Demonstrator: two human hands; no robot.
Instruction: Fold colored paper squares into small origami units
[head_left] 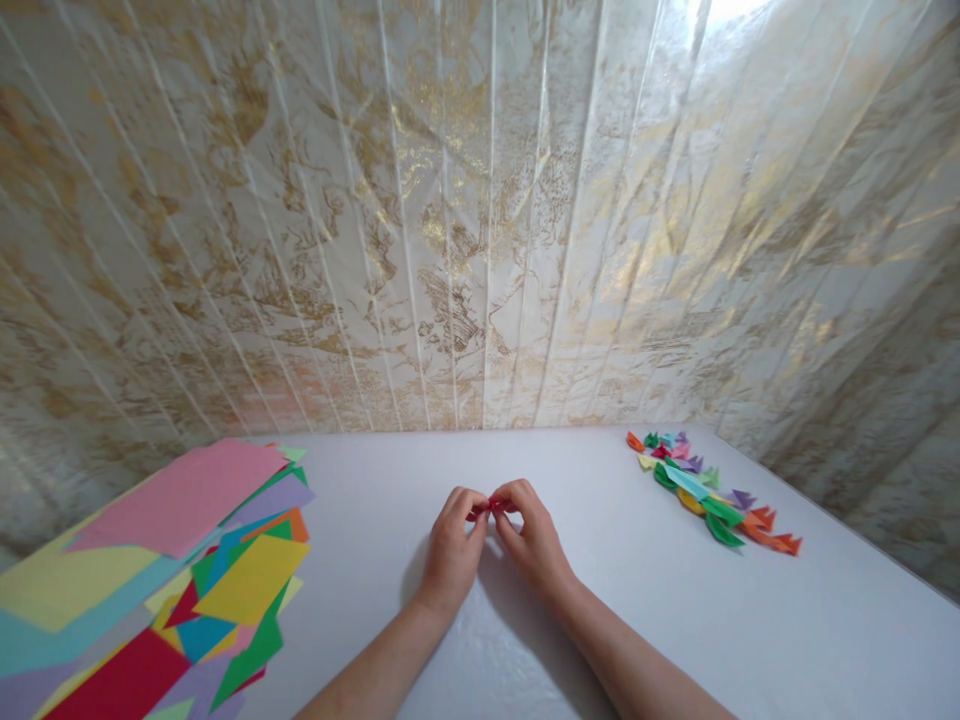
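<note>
Between the fingertips of both hands is a small dark red piece of folded paper (493, 505), mostly covered by the fingers. My left hand (455, 545) pinches its left side with thumb and fingers. On the other side, my right hand (532, 535) grips it the same way, so the two hands nearly meet above the middle of the white table (375, 580). The exact shape of the folded paper cannot be made out.
Sheets of coloured paper, with a large pink sheet (191, 495) and a yellow piece (255, 580) on top, spread over the left side. Several small folded paper figures (694, 490) lie clustered at the right. A gold-patterned curtain (465, 220) hangs behind the table.
</note>
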